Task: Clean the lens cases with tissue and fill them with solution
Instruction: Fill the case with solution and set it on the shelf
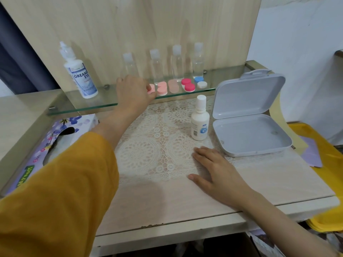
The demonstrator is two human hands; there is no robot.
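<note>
Several lens cases stand in a row on the glass shelf [83,106]: a light pink one [151,89], a salmon one [162,88], a pale pink one [173,86], a magenta one [188,84] and a blue-and-white one [200,82]. My left hand [132,91] reaches onto the shelf and its fingers curl round the light pink case. My right hand [213,167] lies flat on the lace mat [157,145]. A small white solution bottle [200,119] stands on the mat. A tissue box [55,140] lies at the left.
A large Dream Eye solution bottle [78,71] stands on the shelf's left. Several clear travel bottles [177,62] line the wooden back panel. An open grey box [248,115] sits at the right of the table. Yellow sheets [319,145] lie beyond the right edge.
</note>
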